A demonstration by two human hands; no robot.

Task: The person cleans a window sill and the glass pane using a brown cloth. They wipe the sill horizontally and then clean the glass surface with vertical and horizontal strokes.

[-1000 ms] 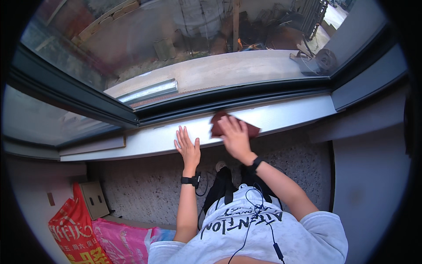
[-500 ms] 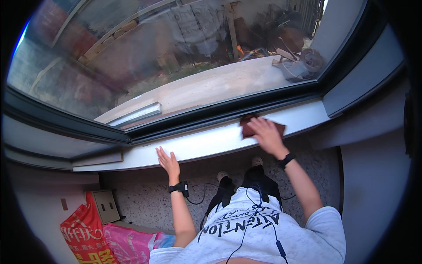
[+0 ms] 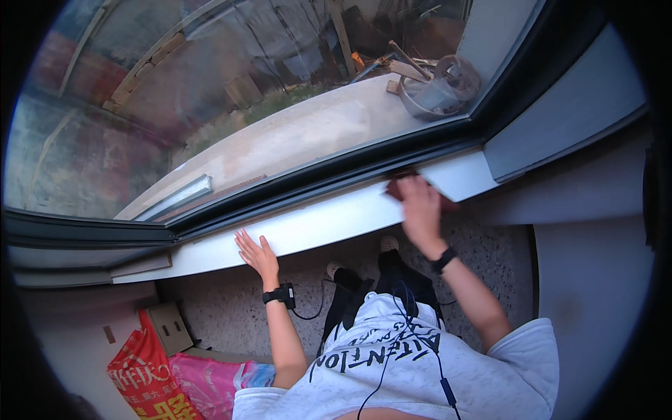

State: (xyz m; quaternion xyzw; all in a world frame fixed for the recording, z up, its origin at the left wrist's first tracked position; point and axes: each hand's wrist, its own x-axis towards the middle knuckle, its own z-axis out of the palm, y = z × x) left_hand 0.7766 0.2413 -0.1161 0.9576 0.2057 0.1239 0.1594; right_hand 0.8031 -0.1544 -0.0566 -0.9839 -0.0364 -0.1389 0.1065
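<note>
Toward the right end of the white window sill (image 3: 315,222), my right hand (image 3: 422,213) presses on a dark red-brown cloth (image 3: 397,186). Part of the cloth shows on both sides of the fingers, and the hand is slightly blurred. Farther left, my left hand (image 3: 259,259) lies flat at the sill's front edge, fingers stretched out, holding nothing. Behind the sill runs the dark window frame (image 3: 329,178) with its glass pane.
Below the sill is a speckled floor (image 3: 231,315). A beige box (image 3: 169,329), a red bag (image 3: 147,371) and a pink bag (image 3: 210,381) stand at lower left. Beyond the glass, a round container (image 3: 441,91) holds wood pieces. A cable hangs from my left wrist.
The view has shifted, so the window and sill sit differently in the picture. My right hand has turned more upright over the cloth, covering more of it. My left hand still rests flat.
</note>
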